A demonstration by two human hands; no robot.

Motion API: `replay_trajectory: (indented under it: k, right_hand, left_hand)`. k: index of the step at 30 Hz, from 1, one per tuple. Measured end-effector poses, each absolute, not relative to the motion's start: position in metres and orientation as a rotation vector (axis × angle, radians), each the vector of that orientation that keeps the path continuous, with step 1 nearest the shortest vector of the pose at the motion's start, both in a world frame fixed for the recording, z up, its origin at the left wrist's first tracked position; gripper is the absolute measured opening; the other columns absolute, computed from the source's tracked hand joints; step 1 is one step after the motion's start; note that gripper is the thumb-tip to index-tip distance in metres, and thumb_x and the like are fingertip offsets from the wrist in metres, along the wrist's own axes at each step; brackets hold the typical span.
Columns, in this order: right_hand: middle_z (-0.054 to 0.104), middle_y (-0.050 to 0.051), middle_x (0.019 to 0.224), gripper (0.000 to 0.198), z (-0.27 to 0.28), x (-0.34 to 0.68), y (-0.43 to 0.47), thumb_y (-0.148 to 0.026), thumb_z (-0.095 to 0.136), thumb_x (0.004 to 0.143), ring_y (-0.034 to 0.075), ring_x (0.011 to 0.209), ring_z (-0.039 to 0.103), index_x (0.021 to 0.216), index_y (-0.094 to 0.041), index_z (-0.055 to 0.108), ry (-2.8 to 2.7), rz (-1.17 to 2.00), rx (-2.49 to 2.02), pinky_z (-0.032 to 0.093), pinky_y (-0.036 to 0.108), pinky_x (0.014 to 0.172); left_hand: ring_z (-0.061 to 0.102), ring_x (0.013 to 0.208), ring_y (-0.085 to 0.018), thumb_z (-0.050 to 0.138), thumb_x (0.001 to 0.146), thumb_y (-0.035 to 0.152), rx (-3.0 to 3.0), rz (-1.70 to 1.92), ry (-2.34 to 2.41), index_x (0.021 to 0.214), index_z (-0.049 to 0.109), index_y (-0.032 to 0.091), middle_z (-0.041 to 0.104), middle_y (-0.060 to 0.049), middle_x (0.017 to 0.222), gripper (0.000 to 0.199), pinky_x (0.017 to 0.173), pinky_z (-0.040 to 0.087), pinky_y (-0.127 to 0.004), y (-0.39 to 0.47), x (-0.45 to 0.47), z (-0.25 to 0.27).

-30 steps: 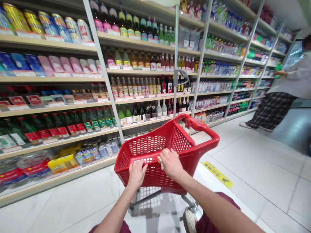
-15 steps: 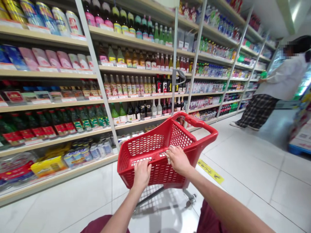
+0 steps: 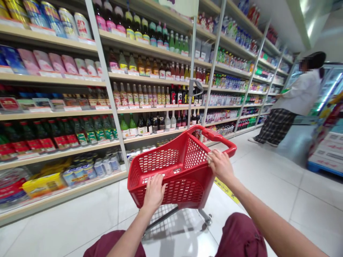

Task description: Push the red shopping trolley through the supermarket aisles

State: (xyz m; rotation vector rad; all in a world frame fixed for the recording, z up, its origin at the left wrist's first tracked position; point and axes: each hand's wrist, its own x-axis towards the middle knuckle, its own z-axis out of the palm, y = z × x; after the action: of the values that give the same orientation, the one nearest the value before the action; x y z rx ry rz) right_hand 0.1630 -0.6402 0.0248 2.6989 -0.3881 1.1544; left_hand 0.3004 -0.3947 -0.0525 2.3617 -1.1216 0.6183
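A red plastic shopping cart on grey metal legs stands on the tiled floor before me, its long side facing me. My left hand lies over the near rim of the basket, fingers bent over the edge. Farther right, my right hand is hooked over the same rim at the corner close to the red handle. Pale bits show at its fingertips; I cannot make out what they are. Both thumbs are partly hidden. Perforated walls and the basket's bottom are visible between the hands.
Shelves of bottles and cans run along the left and back. A yellow floor sticker lies right of the cart. A person in white stands by the far shelves. Stacked boxes sit on a blue pallet at right.
My right hand has slid right along the rim, from its middle to the corner near the handle. My left hand stays on the rim. My knees show more now.
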Motion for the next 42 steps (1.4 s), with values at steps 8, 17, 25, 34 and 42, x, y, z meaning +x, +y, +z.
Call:
replay_trajectory:
  k: [8,17,25,34,42]
  right_hand:
    - [0.053,0.008,0.118,0.030,0.021,0.168,-0.642,-0.020,0.038,0.083,0.022,0.116,0.038,0.107,-0.020,0.056,-0.131,1.000,2.750,0.027,0.041,0.095]
    - [0.055,0.009,0.114,0.032,0.028,0.144,-0.662,-0.013,0.040,0.077,0.023,0.116,0.039,0.102,-0.018,0.059,-0.088,1.160,2.711,0.030,0.041,0.093]
    - [0.059,0.010,0.105,0.026,0.038,0.114,-0.685,-0.017,0.039,0.078,0.022,0.107,0.047,0.093,-0.017,0.061,-0.342,1.418,2.587,0.036,0.039,0.089]
    - [0.060,0.010,0.104,0.027,0.028,0.111,-0.650,-0.013,0.041,0.075,0.023,0.107,0.047,0.093,-0.017,0.061,-0.441,1.458,2.575,0.031,0.040,0.091]
    - [0.060,0.010,0.106,0.025,0.034,0.079,-0.669,-0.012,0.041,0.076,0.021,0.109,0.047,0.090,-0.016,0.061,-0.437,1.481,2.550,0.032,0.039,0.092]
  left_hand:
    - [0.043,0.116,-0.024,0.040,0.077,0.022,2.323,0.583,-1.202,0.116,0.045,0.014,0.052,-0.012,0.120,0.040,0.098,0.029,-0.046,-0.395,0.301,-0.052]
    - [0.048,0.109,-0.025,0.041,0.069,0.015,2.251,0.617,-1.139,0.110,0.050,0.018,0.058,-0.011,0.113,0.042,0.095,0.032,-0.045,-0.389,0.294,-0.055]
    - [0.048,0.106,-0.024,0.040,0.068,0.015,2.268,0.616,-1.143,0.106,0.049,0.017,0.058,-0.009,0.110,0.040,0.094,0.032,-0.046,-0.384,0.274,-0.056]
    - [0.048,0.105,-0.024,0.039,0.067,0.013,2.313,0.610,-1.147,0.104,0.049,0.014,0.058,-0.011,0.108,0.038,0.095,0.029,-0.044,-0.390,0.260,-0.049]
    - [0.049,0.096,-0.023,0.038,0.066,0.014,2.320,0.591,-1.146,0.096,0.050,0.015,0.059,-0.009,0.098,0.033,0.090,0.031,-0.042,-0.397,0.259,-0.048]
